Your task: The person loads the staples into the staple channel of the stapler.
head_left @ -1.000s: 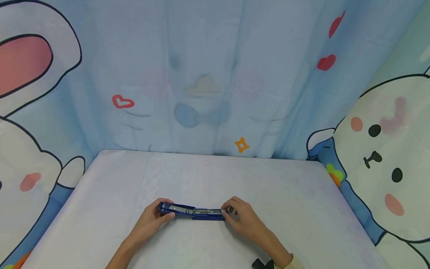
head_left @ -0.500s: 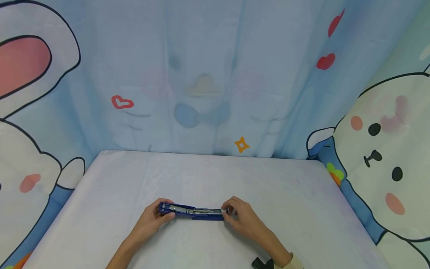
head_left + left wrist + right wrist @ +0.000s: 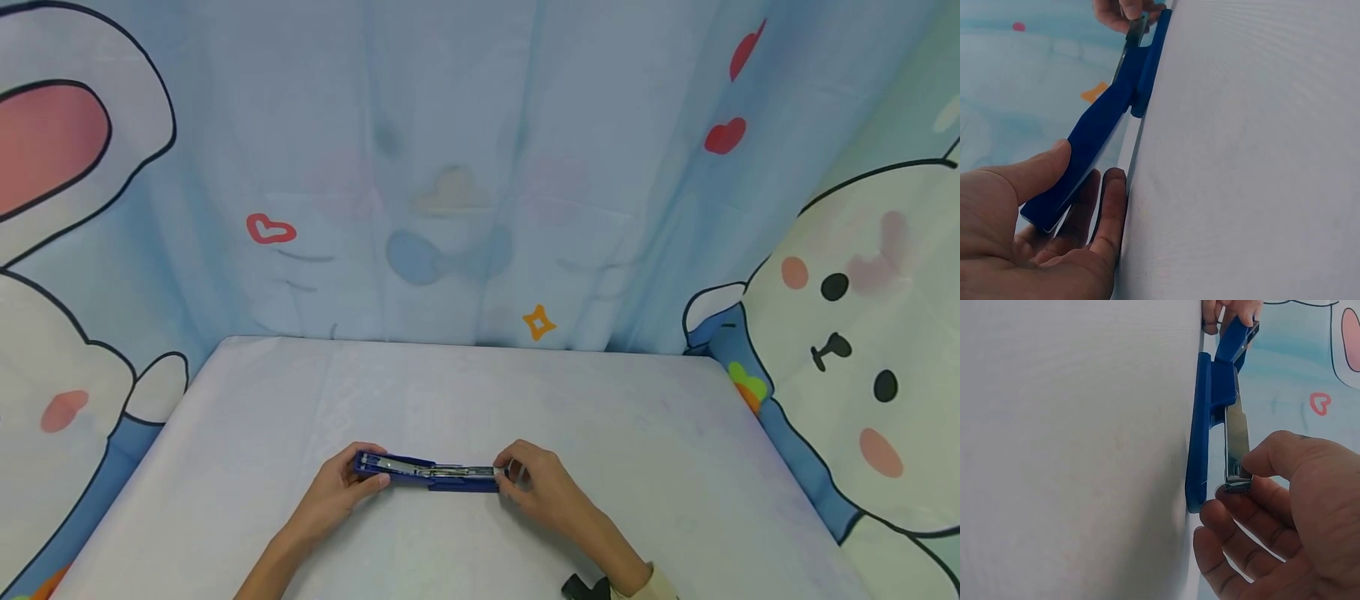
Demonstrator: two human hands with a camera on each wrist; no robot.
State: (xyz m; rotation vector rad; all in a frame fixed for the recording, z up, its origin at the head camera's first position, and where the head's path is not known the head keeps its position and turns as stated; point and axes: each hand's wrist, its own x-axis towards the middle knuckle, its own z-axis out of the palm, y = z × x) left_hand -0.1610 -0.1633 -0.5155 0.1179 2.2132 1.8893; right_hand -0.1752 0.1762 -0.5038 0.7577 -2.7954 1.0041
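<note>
A blue stapler point(image 3: 463, 484) is folded wide open over the white table, its metal staple channel point(image 3: 1237, 440) bared and facing up. At its left end my left hand point(image 3: 339, 490) grips the swung-back top cover point(image 3: 1092, 137), thumb on the near side and fingers behind and under it. My right hand point(image 3: 542, 490) pinches the front end of the metal channel between thumb and index finger, while its other fingers curl loosely below. In the right wrist view the blue base point(image 3: 1197, 444) lies along the table, with a gap between it and the channel.
The white-covered table point(image 3: 420, 392) reaches back to a blue curtain point(image 3: 450, 100) with printed cartoon figures. A small black object point(image 3: 585, 587) shows beside the right sleeve point(image 3: 654, 586) at the bottom edge.
</note>
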